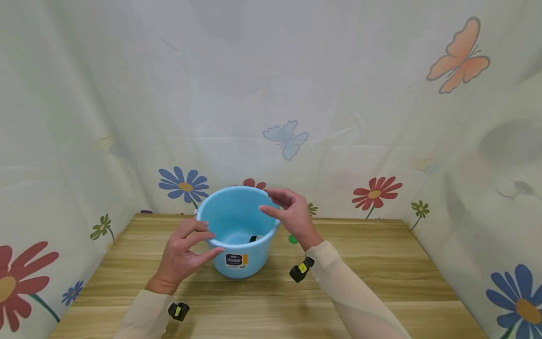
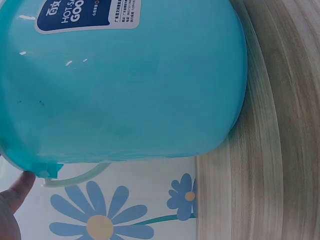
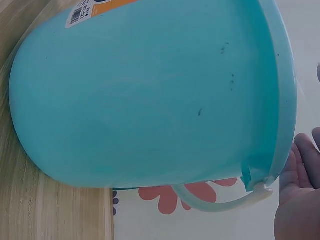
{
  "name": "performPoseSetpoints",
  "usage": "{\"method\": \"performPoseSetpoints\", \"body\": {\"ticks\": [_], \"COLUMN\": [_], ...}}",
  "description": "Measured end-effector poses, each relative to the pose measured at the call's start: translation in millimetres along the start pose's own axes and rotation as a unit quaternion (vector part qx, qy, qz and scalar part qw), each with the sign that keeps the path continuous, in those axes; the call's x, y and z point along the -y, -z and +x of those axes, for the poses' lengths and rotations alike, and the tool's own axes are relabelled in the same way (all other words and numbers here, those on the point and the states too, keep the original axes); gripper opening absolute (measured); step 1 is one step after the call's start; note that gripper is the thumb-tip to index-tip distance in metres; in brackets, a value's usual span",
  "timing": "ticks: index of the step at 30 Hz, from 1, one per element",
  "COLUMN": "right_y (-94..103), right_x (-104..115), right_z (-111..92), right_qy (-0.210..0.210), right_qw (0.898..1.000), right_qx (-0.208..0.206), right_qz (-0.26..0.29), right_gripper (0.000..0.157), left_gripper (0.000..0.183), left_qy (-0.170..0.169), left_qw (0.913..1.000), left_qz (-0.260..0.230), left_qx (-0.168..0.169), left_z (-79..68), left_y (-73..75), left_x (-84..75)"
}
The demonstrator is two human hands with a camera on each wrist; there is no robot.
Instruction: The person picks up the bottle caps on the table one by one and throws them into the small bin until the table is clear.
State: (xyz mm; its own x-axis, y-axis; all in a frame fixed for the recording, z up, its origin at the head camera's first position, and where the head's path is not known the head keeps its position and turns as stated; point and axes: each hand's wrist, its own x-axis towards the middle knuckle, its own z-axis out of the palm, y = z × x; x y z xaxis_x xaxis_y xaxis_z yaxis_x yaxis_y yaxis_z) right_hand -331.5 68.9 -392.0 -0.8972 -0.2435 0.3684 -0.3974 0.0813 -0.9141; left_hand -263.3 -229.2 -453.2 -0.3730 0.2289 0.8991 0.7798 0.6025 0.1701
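A light blue plastic bucket [image 1: 239, 259] with a label on its front stands upright on the wooden table. At the left part of its rim is my left hand [image 1: 179, 252], thumb spread from the fingers, fingertips over the rim. In the left wrist view a fingertip [image 2: 22, 182] meets the rim beside the handle joint. My right hand [image 1: 294, 214] is at the right rim, its thumb reaching over the opening. The right wrist view shows its relaxed fingers [image 3: 300, 165] right beside the rim. Inside the bucket lies a small black and white item [image 1: 254, 238], partly hidden by the front wall.
A small green object [image 1: 293, 239] sits on the table [image 1: 360, 263] to the right of the bucket, partly behind my right wrist. The pale bucket handle [image 3: 220, 204] hangs down the far side. A flowered curtain [image 1: 330, 103] encloses the table's back and sides.
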Motion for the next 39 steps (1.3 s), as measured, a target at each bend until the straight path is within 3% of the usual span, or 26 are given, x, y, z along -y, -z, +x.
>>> {"method": "performPoseSetpoints", "body": {"ticks": [13, 23, 39], "right_y": [7.1, 21.5, 46.6], "right_x": [-10.1, -19.5, -43.9], "right_z": [1.6, -2.7, -5.9], "right_qy": [0.008, 0.002, -0.012], "right_qw": [1.000, 1.000, 0.999], "right_qx": [-0.004, -0.022, -0.049], "right_qz": [0.009, -0.011, -0.016], "right_gripper": [0.057, 0.051, 0.058], "left_gripper": [0.051, 0.043, 0.044], "left_qy": [0.000, -0.004, 0.001], "left_qw": [1.0000, 1.0000, 1.0000], "left_qz": [0.009, -0.007, -0.007], "left_qx": [-0.001, -0.001, 0.002], "left_z": [0.9, 0.1, -0.4], "left_y": [-0.5, 0.2, 0.6], "left_x": [-1.2, -0.6, -0.6]}}
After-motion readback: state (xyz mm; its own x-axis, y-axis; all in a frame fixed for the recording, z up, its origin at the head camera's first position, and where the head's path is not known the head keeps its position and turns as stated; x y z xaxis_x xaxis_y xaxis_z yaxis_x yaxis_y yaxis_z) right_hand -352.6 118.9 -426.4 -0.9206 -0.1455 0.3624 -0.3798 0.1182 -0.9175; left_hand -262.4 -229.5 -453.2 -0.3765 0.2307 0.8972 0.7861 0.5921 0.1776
